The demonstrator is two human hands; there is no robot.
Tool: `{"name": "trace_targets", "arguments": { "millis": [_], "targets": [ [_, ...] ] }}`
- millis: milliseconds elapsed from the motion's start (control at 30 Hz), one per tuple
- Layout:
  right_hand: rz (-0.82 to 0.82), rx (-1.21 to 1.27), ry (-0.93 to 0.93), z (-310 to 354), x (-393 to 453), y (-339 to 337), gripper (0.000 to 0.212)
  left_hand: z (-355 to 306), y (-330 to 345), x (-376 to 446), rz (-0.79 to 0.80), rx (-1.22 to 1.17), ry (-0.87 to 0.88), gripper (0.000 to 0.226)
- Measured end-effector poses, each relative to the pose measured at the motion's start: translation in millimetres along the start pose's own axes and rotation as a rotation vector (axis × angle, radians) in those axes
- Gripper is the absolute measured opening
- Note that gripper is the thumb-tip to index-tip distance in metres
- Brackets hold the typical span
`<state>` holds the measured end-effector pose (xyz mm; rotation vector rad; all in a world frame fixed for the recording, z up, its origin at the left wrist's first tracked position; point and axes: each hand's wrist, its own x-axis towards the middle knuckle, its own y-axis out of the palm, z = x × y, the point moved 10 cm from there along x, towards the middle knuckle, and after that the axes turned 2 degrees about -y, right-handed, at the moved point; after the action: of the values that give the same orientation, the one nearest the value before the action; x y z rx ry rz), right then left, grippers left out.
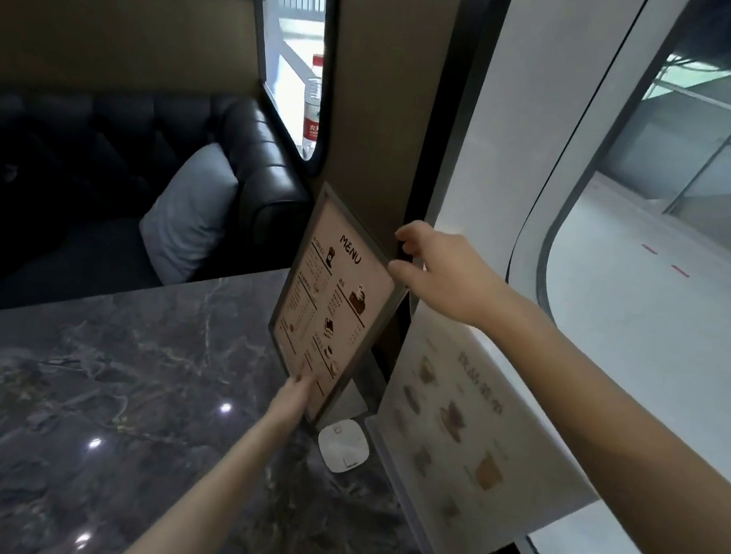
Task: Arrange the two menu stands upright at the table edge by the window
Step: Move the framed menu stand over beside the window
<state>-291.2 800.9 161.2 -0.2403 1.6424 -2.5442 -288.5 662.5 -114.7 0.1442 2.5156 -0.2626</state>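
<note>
Dark-framed beige menu stand point(330, 304) upright on grey marble bench point(88, 381), left hand point(293, 399) gripping its lower edge, right hand point(440, 270) pinching its top corner, pale acrylic menu stand point(469, 432) just right of it

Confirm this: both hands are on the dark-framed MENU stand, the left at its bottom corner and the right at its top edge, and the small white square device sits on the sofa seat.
Not quite. The small white square device sits on the marble table, not the sofa. The head view shows it below the dark-framed MENU stand. The rest holds: left hand at its bottom corner, right hand at its top edge.
</note>
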Motion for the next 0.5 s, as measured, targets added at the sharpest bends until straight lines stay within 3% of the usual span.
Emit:
{"name": "trace_targets", "arguments": {
  "millis": [133, 267, 367, 500],
  "targets": [
    [0.114, 0.086, 0.107, -24.0, 13.3, 22.3, 0.052, 11.5, 11.9, 1.5, 0.006, -0.255, -0.082, 0.045],
    [0.160, 0.115, 0.138, -29.7, 25.2, 28.1, 0.048, 11.3, 15.1, 13.1, 0.001, -0.349, -0.099, 0.043],
    [0.192, 0.135, 0.132, -30.1, 34.9, 35.2, 0.039, 18.0, 10.4, 21.6, -0.045, -0.454, -0.147, 0.046],
    [0.169, 0.191, 0.133, -34.2, 46.3, 39.8, 0.025, 16.0, 9.0, 28.0, -0.086, -0.625, -0.118, 0.032]
  ]
}}
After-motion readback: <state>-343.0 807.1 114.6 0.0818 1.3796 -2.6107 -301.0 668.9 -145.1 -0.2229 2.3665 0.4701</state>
